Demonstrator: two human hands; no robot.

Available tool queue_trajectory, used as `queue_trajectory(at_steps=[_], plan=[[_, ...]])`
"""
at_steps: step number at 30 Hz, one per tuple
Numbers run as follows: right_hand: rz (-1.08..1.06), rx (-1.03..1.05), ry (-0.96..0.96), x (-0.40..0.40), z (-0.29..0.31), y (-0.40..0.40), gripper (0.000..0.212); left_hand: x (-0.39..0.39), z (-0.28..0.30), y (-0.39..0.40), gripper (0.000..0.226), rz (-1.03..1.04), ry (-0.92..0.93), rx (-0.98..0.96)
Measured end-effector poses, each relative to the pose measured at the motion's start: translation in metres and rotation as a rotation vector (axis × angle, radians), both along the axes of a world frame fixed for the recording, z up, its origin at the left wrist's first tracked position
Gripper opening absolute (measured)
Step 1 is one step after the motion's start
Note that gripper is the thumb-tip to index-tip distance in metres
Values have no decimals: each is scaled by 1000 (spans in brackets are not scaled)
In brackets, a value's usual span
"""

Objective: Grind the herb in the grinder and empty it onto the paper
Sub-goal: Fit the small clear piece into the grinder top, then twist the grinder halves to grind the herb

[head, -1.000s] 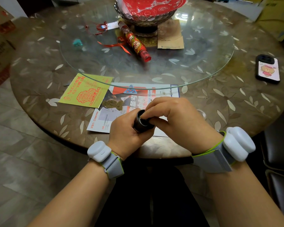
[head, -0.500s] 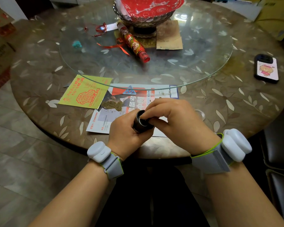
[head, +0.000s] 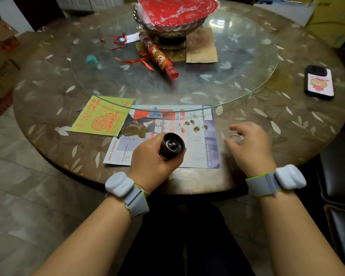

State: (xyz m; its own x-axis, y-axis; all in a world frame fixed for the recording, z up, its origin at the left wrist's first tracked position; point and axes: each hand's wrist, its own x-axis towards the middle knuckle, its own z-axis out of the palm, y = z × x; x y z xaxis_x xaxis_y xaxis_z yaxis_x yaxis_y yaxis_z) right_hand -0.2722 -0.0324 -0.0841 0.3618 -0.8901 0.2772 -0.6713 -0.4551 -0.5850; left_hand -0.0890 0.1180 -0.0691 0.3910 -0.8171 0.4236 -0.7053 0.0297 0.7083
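My left hand (head: 153, 162) grips a black cylindrical grinder (head: 172, 145) above the near part of the printed paper (head: 197, 154), its open end tilted up toward me. A heap of ground herb (head: 134, 132) lies at the paper's left edge, and small crumbs of herb (head: 195, 126) are scattered on its upper right. My right hand (head: 251, 146) is off to the right of the paper, blurred, its thumb and fingers curled around a small clear round lid (head: 236, 137) on the table. Whether it grips the lid is unclear.
A yellow leaflet (head: 103, 116) lies left of the paper. The glass turntable (head: 267, 86) overlaps the paper's far edge and carries a red tube (head: 159, 56), a bowl (head: 167, 29) and brown paper (head: 201, 49). A phone (head: 319, 82) lies far right.
My right hand has left the grinder's top and moved right to the clear lid. The grinder's open end and the herb crumbs on the paper are now uncovered.
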Motion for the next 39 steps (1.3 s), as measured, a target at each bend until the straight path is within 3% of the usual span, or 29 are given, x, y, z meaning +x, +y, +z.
queue_trajectory(at_steps=[4, 11, 19, 22, 27, 31, 39], plan=[[-79, -5, 193, -9, -17, -5, 46, 2, -2, 1, 24, -2, -14, -9], [-119, -4, 195, -7, -21, -4, 49, 1, 0, 0, 26, -18, -29, 14], [-103, -54, 151, -8, -23, -9, 36, 0, 0, 0, 27, -16, -24, 17], [-84, -1, -17, -3, -10, 1, 39, 1, 0, 0, 26, -14, -23, 14], [163, 349, -524, 24, 38, 38, 32, 2, -1, 1, 27, -12, -8, 9], [338, 447, -585, 45, 55, 61, 27, 2, 0, 1, 29, -2, 6, 11], [409, 559, -859, 59, 55, 77, 30, 2, 2, 3, 31, 4, 38, 18]])
